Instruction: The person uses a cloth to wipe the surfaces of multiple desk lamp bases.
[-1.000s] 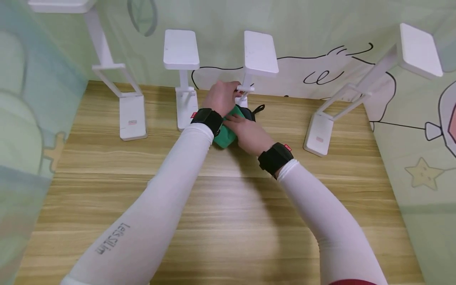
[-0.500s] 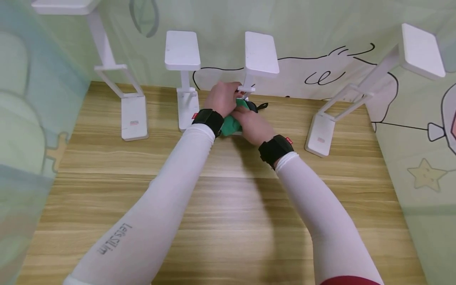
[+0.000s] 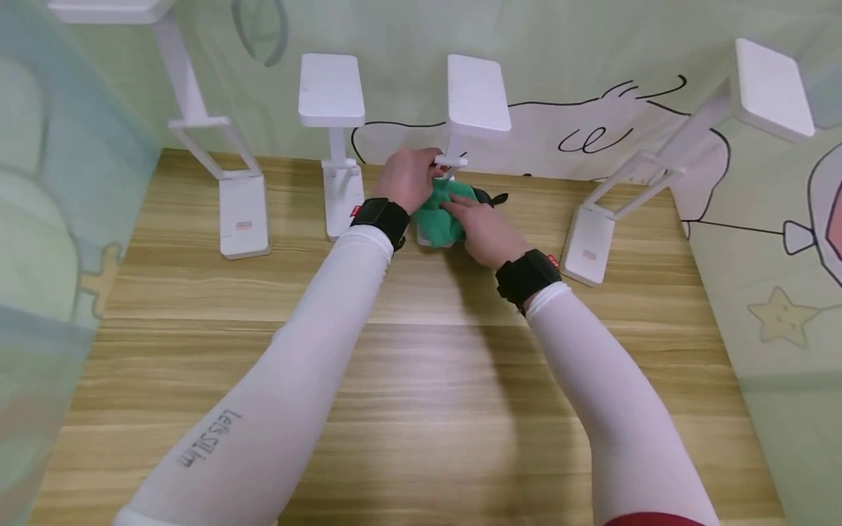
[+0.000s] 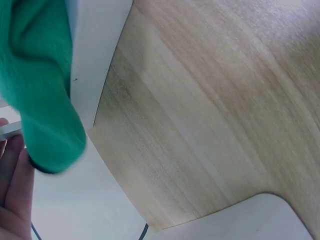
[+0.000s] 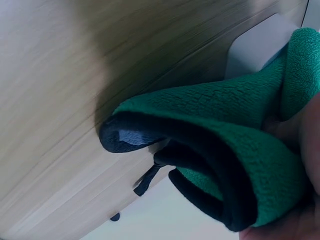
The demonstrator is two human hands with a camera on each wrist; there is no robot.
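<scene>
The left hand (image 3: 406,179) grips the lower arm of a white desk lamp (image 3: 478,95), at the hinge bar below its flat head. Fingertips of this hand show beside the lamp's bar in the left wrist view. The right hand (image 3: 490,234) holds a green cloth (image 3: 442,215) with dark edging and a dark hanging loop against the lamp's base. In the right wrist view the cloth (image 5: 200,100) is bunched and folded, with the thumb pressed into it. Most of the base lies hidden under the cloth; its white corner (image 5: 252,47) shows there.
Another white lamp (image 3: 332,91) stands just left of the hands. Further white lamps stand at the far left (image 3: 243,215) and the right (image 3: 588,245). All rest on a wood-grain table (image 3: 408,409), against a printed wall (image 3: 408,29).
The right hand has slid the cloth away over the lamp's base, then to the right, and its fingers now lie flatter on it. The left hand keeps its place at the lamp's arm.
</scene>
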